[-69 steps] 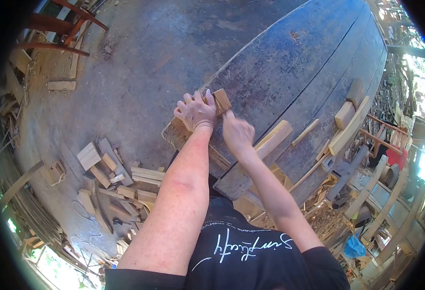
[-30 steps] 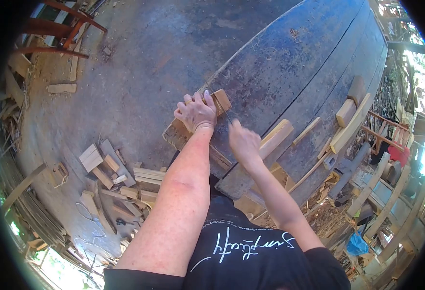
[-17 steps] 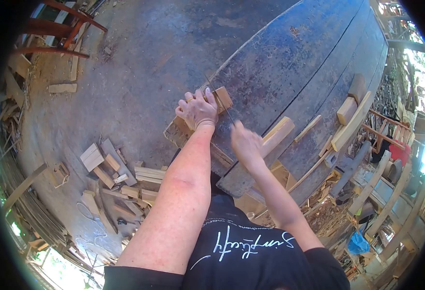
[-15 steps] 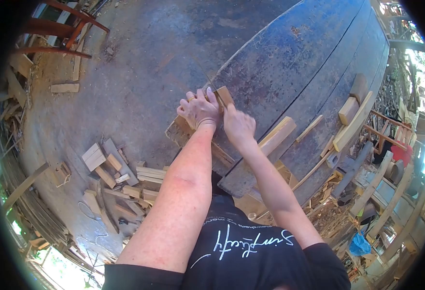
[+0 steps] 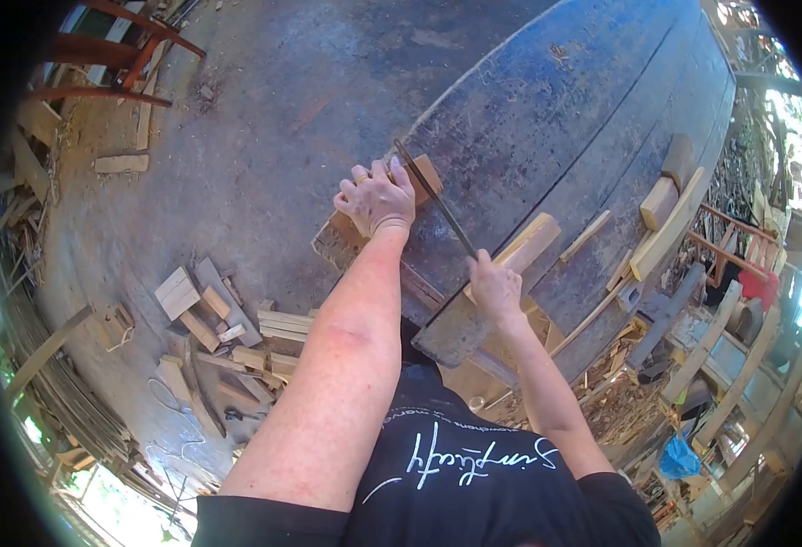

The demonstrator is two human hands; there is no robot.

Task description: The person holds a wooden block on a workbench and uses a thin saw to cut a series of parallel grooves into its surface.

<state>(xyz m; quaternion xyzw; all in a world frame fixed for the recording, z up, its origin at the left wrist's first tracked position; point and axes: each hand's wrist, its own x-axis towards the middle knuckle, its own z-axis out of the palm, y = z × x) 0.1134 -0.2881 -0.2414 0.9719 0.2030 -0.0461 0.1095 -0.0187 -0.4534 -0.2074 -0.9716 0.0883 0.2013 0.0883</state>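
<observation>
My left hand [image 5: 378,201] is closed over a wooden block [image 5: 426,176], pressing it down on the bench. The block's right end shows beyond my fingers; the rest is covered by my hand. My right hand [image 5: 496,287] is wrapped around the near end of a handsaw [image 5: 442,208], whose handle is hidden in my fist. Seen nearly edge-on, the long dark blade slants up and left, its far part lying across the block beside my left fingers. Whether its teeth are inside a cut cannot be made out.
The worn wooden workbench [image 5: 529,137] extends away to the upper right. A thick wood piece [image 5: 527,242] lies right of the saw, with more strips and blocks [image 5: 661,202] farther along. Offcuts [image 5: 178,294] are piled on the floor at left. A red-brown wooden frame [image 5: 100,55] stands upper left.
My right hand has drawn the saw back toward the lower right, so more blade shows between it and the block. My left hand has stayed in place.
</observation>
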